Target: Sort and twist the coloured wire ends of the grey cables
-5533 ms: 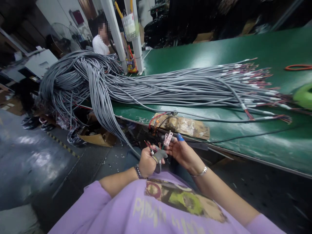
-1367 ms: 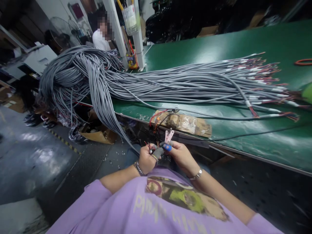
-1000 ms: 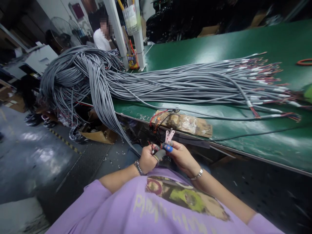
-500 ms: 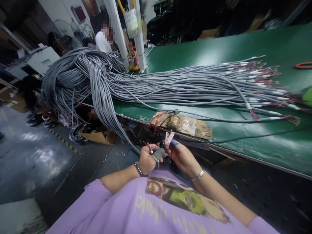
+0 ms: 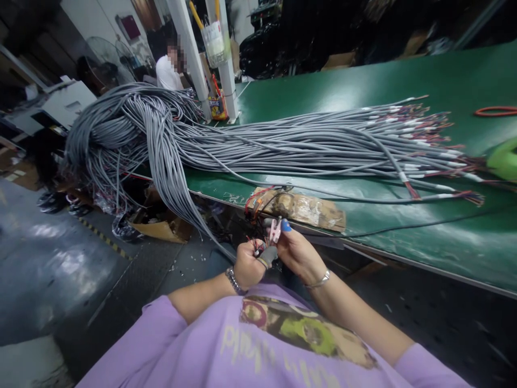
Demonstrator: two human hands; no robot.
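My left hand (image 5: pixel 247 265) is closed around the end of a grey cable bundle (image 5: pixel 202 222), and thin coloured wires (image 5: pixel 257 246) stick up out of the fist. A grey cover sits on its thumb. Close beside it, my right hand (image 5: pixel 298 254) pinches a small pink clip (image 5: pixel 275 230) between thumb and fingers, just above the wire ends. Blue tape (image 5: pixel 286 225) wraps the right thumb tip. Whether the clip touches the wires I cannot tell. The cables run from my left fist up to a large grey heap (image 5: pixel 109 126) at the table's left end.
On the green table (image 5: pixel 404 242) lie many grey cables (image 5: pixel 291 145) with stripped, coloured ends to the right. A taped cardboard piece (image 5: pixel 302 209) lies at the front edge. An open carton (image 5: pixel 163 229) stands below. A person in white (image 5: pixel 168 73) is behind the posts.
The right hand has shifted slightly left with the pink clip, which has turned so its handles are closer together under the thumb. The left hand still grips the cables. The view has shifted slightly.
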